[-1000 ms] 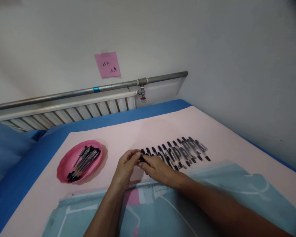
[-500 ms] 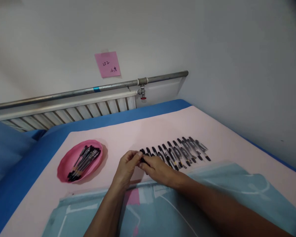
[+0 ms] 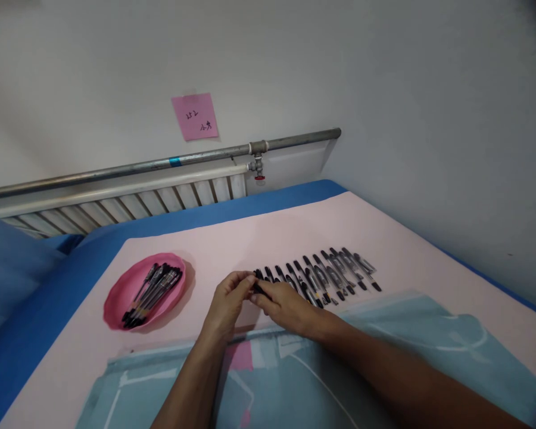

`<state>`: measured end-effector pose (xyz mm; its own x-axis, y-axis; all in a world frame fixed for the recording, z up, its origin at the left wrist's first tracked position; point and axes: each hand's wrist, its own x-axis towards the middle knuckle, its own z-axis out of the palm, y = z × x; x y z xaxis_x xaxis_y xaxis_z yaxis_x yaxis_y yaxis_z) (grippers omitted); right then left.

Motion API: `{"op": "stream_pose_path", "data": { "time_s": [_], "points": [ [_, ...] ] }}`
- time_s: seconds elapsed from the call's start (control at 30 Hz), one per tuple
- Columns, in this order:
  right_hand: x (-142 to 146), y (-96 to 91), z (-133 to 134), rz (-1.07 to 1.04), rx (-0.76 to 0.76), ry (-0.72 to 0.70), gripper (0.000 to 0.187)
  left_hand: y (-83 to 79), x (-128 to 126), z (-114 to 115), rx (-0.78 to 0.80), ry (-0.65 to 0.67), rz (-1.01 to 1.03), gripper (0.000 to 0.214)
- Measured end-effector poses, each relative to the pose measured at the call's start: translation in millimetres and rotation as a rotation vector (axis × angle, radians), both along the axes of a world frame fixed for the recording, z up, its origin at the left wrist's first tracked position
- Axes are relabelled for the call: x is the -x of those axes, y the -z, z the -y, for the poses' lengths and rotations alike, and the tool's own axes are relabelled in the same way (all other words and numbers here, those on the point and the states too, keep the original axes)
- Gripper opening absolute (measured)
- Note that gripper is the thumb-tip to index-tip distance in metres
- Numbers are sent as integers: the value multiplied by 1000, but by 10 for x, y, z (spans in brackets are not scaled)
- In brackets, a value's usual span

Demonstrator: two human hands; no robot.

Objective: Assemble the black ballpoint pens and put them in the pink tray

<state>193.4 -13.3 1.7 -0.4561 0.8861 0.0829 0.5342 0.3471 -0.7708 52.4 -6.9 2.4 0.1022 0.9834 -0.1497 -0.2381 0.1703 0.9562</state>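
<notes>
My left hand [image 3: 227,301] and my right hand [image 3: 286,305] meet fingertip to fingertip over the pink sheet [image 3: 259,238]. Together they pinch a black pen [image 3: 256,286] at the left end of a row of pens [image 3: 326,275]. The row holds several black-and-clear pens lying side by side, slanted, running to the right. A pink oval dish [image 3: 124,293] with several more pens [image 3: 152,288] sits to the left of my hands.
A light blue printed cloth [image 3: 384,351] covers the near part of the surface under my forearms. Blue fabric [image 3: 36,322] borders the pink sheet. A radiator [image 3: 116,205] and metal pipe [image 3: 205,156] run along the white wall, with a pink note [image 3: 195,117] above.
</notes>
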Motion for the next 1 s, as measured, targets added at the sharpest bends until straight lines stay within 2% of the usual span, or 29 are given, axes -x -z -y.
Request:
{"op": "stream_pose_path", "data": {
  "time_s": [0.27, 0.57, 0.73, 1.0],
  "points": [
    [-6, 21, -12, 45, -10, 11, 25, 70, 26, -20, -15, 6, -53, 28],
    [-6, 26, 1, 70, -41, -28, 26, 130, 30, -41, -63, -5, -231, 35],
    [-11, 50, -12, 102, -43, -22, 26, 158, 38, -56, -75, -14, -267, 31],
    [-13, 46, -29, 125, -53, -21, 23, 92, 56, -34, -77, 24, -232, 17]
  ]
}}
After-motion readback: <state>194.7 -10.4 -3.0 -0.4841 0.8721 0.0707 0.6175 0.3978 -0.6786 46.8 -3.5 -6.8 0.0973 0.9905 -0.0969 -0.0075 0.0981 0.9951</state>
